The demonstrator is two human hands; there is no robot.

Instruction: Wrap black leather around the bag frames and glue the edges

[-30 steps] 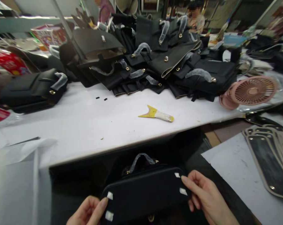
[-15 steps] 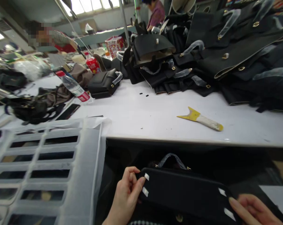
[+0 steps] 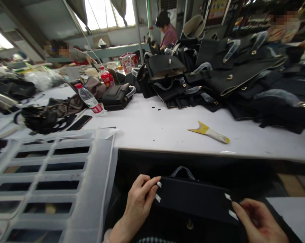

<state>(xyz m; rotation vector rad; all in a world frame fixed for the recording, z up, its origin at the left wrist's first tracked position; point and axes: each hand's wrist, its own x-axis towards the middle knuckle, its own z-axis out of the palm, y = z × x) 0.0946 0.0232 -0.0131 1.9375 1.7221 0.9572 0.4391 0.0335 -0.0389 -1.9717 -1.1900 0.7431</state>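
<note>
A black handbag (image 3: 192, 199) lies across my lap below the table edge, with a flat oblong face turned up. White tabs show in pairs near both ends of that face. Its handle (image 3: 183, 171), wrapped in clear plastic, arches at the far side, and a gold-coloured fitting (image 3: 190, 224) sits on the near side. My left hand (image 3: 139, 202) pinches the left end of the bag beside the tabs. At the right end my right hand (image 3: 258, 216) grips the edge with the thumb on top; its other fingers are partly hidden.
A yellow forked tool (image 3: 209, 132) lies on the white table (image 3: 142, 131). Behind it rises a heap of black bags (image 3: 218, 74). To the left are a water bottle (image 3: 90, 99), a phone (image 3: 79, 123) and a white slatted rack (image 3: 91, 182). People sit farther back.
My left hand has shifted its fingers toward the bag's far left corner. The right hand and bag end have moved slightly left and up. The camera view has turned somewhat right.
</note>
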